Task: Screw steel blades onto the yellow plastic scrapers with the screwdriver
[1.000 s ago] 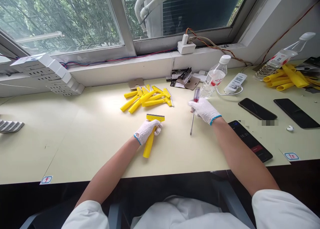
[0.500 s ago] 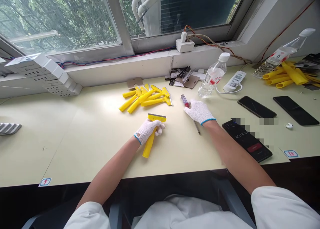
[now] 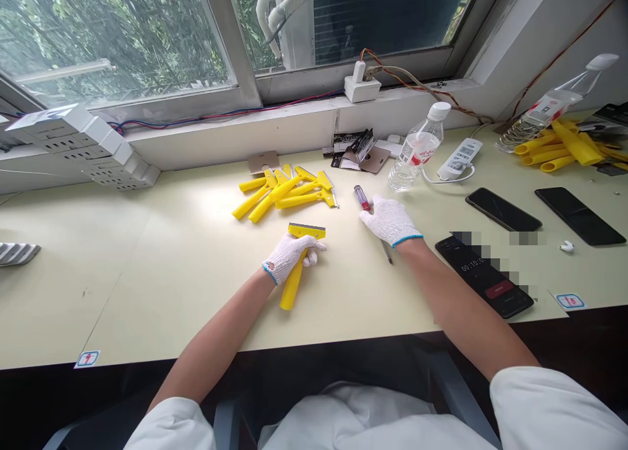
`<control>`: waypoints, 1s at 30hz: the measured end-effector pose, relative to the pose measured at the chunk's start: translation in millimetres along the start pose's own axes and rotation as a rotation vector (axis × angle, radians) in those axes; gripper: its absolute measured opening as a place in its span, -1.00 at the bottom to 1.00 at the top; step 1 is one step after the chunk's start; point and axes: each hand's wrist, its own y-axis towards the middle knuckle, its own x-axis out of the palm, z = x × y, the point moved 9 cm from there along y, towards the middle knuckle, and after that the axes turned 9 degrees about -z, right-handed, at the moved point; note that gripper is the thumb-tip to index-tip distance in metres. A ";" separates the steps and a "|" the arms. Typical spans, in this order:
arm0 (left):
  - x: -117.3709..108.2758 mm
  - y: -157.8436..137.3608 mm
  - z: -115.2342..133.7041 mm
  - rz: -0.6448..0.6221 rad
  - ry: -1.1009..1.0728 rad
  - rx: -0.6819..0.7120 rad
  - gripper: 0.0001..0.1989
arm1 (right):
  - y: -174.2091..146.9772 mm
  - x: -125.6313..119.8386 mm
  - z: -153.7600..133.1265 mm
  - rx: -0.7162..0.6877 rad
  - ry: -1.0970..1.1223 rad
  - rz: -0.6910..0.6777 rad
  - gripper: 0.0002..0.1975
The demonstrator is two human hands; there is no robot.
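Observation:
My left hand [image 3: 293,255], in a white knit glove with a blue cuff, is closed around a yellow scraper [image 3: 292,285]. The scraper's blade end points away from me and its handle towards me. My right hand [image 3: 391,220], gloved the same way, covers the middle of a screwdriver [image 3: 362,198] with fingers closed on it. The clear and red handle end shows beyond the fingers, and the shaft comes out under the palm towards me. Behind my left hand, a heap of yellow scrapers [image 3: 282,191] lies on the table.
A water bottle [image 3: 415,148] stands beyond my right hand, near a power strip [image 3: 460,159] and black packaging [image 3: 357,150]. Several phones lie at the right, one [image 3: 483,275] beside my forearm. Yellow handles [image 3: 559,148] are piled far right. White boxes [image 3: 91,148] are stacked far left.

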 end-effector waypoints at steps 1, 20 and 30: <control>0.8 -0.6 0.5 0.001 0.000 -0.005 -0.77 | -4.4 -3.8 -2.1 0.015 -0.012 0.027 -0.61; 13.5 -5.2 3.7 0.057 0.287 0.002 -0.90 | -83.0 28.3 -125.5 -1.003 0.202 0.217 -0.87; 7.4 -8.6 -0.3 0.042 0.405 -0.003 -0.82 | -104.0 26.5 -139.7 -1.183 0.002 0.330 -0.80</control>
